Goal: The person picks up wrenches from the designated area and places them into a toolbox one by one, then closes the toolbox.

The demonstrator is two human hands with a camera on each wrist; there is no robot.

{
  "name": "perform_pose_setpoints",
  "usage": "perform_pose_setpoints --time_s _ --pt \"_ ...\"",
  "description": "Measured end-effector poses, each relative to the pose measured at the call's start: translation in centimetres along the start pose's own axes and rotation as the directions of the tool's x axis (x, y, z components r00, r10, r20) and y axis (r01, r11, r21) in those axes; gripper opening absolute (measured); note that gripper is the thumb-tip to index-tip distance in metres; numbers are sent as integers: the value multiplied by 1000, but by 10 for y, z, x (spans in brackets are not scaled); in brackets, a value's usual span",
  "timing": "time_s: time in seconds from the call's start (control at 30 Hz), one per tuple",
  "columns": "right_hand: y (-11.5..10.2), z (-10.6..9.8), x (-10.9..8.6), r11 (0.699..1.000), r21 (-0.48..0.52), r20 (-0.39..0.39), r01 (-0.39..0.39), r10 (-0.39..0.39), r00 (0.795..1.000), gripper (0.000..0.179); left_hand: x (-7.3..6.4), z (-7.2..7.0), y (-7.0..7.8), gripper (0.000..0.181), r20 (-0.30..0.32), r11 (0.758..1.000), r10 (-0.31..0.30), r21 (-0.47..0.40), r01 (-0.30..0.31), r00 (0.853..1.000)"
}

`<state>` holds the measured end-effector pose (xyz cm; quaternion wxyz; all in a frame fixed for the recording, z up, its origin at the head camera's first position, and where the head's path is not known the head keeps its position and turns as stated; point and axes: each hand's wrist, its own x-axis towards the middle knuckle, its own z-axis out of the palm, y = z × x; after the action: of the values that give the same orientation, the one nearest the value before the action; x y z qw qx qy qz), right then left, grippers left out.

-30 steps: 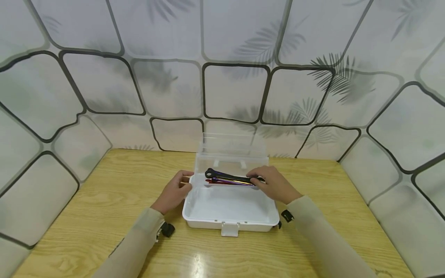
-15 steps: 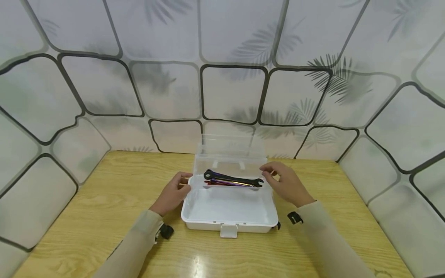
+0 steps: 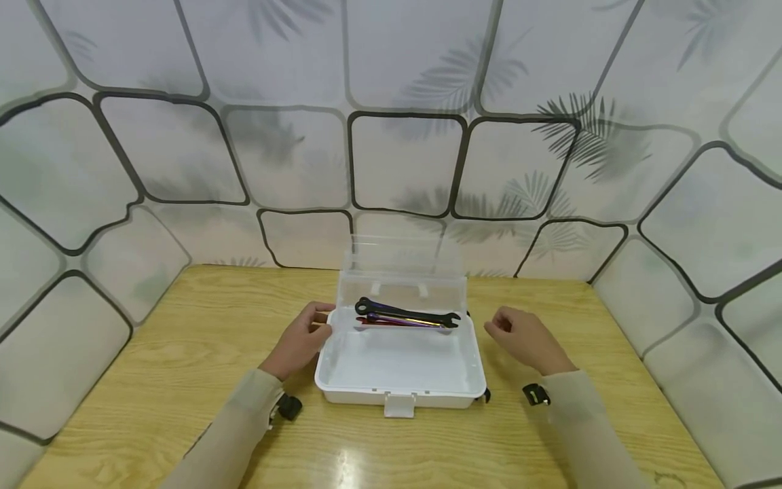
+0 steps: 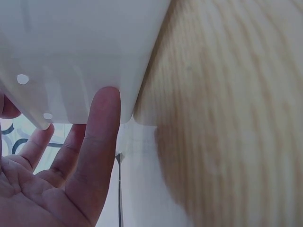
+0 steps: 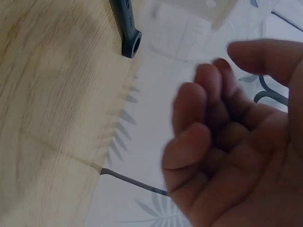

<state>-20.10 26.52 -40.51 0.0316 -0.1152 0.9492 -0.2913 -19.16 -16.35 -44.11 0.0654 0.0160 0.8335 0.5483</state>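
Observation:
A white plastic toolbox (image 3: 400, 397) with its clear lid (image 3: 403, 258) raised stands on the table. Across its back part lie a black combination wrench (image 3: 406, 314), a purple and gold wrench (image 3: 397, 318) and a red one (image 3: 366, 322), partly covered. My left hand (image 3: 301, 339) rests at the box's left side, thumb at the rim; in the left wrist view one straight finger (image 4: 102, 127) lies along the outer wall. Right of the box, apart from it, my right hand (image 3: 528, 339) is empty, fingers (image 5: 189, 146) loosely curled, thumb apart.
The right wrist view shows a dark ring-ended wrench (image 5: 130, 40) close beside the box; in the head view only its dark end (image 3: 487, 395) peeks out at the right. A latch (image 3: 399, 406) hangs at the front. Patterned cloth walls (image 3: 403, 163) enclose the wooden table (image 3: 232, 326).
My right hand has let go of the black wrench, leaving it on the other wrenches, and has moved right, out beyond the box. The left hand stays at the box's left side.

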Motion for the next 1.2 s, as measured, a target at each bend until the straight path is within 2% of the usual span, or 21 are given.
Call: perform_pose_setpoints --time_s 0.1,0.23,0.37,0.63,1.0,1.2 --pt "1 5 -1 999 -44 110 -25 30 994 24 0 0 1 46 1 1000 -3 2 3 1000" --pt "0 11 -4 996 -87 230 -26 46 972 22 0 0 2 46 7 1000 1 -1 -1 1000" --pt "0 17 -6 996 -91 301 -17 44 953 19 1 0 2 46 9 1000 4 2 -4 1000" --pt "1 30 -5 995 -97 313 -25 54 948 26 0 0 1 45 7 1000 0 5 0 1000" --pt "1 32 -5 993 -108 326 -42 75 943 20 1 0 -2 45 1 1000 -2 13 2 1000" --pt "1 32 -4 989 -122 322 -79 115 940 18 1 0 -1 45 2 1000 6 4 -6 1000"
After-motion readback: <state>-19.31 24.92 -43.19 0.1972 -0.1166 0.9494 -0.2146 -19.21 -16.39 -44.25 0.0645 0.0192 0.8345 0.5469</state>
